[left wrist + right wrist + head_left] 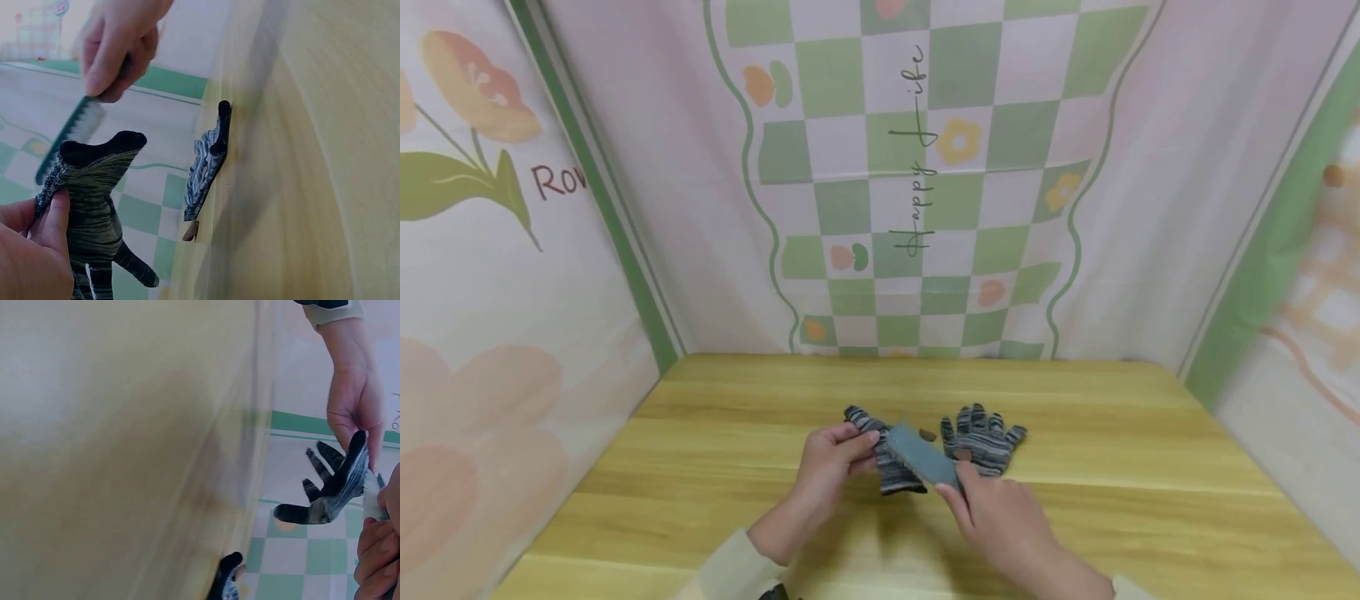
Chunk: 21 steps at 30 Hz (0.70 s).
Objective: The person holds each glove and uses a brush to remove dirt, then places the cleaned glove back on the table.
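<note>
My left hand (829, 463) pinches a grey-and-black striped knit glove (901, 478) by its edge, holding it up off the table. In the left wrist view, the glove's dark cuff (103, 149) is uppermost and its fingers hang down. My right hand (1011, 521) grips the handle of a teal scrub brush (921, 457) with pale bristles (87, 122). The brush lies across the glove in the head view; whether the bristles touch the knit cannot be told. A matching glove (992, 440) lies on the table beyond my right hand, its fingers pointing away.
A small brown piece (962, 455) shows on the lying glove, and another brown piece (927, 435) is between the two gloves. The wood-grain table (737, 433) meets a checkered curtain (895, 208) at its far edge. Printed curtains also stand at both sides.
</note>
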### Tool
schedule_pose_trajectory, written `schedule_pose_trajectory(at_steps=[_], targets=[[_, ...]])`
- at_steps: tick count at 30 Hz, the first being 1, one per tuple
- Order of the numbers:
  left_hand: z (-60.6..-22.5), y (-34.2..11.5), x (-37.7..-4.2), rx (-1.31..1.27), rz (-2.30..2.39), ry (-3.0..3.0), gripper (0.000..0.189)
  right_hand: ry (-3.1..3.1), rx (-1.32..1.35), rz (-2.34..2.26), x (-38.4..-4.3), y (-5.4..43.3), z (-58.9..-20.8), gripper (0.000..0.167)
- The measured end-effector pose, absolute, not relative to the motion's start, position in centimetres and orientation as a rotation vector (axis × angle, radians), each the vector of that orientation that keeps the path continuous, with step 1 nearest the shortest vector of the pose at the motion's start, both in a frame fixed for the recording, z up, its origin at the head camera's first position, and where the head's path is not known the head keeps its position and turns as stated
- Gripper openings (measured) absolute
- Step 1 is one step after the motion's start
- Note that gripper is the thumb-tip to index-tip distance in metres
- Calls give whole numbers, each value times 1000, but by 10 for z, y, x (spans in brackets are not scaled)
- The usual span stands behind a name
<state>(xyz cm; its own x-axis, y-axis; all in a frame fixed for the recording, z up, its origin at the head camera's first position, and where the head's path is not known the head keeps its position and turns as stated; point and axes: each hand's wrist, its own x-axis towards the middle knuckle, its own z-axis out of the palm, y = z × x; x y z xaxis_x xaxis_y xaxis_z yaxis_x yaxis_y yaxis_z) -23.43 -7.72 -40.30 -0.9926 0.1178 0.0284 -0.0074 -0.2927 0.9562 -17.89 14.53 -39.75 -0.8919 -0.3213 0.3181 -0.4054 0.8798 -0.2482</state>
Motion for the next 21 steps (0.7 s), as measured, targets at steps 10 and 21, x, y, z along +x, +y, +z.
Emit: schedule_pose_trajectory(at_steps=[10, 21], targets=[[-406, -79, -237, 129, 2467, 1817, 12, -2731, 591, 435, -177, 150, -405, 24], [-403, -81, -238, 129, 2531, 1768, 19, -2797, 557, 273, -182, 167, -417, 27]])
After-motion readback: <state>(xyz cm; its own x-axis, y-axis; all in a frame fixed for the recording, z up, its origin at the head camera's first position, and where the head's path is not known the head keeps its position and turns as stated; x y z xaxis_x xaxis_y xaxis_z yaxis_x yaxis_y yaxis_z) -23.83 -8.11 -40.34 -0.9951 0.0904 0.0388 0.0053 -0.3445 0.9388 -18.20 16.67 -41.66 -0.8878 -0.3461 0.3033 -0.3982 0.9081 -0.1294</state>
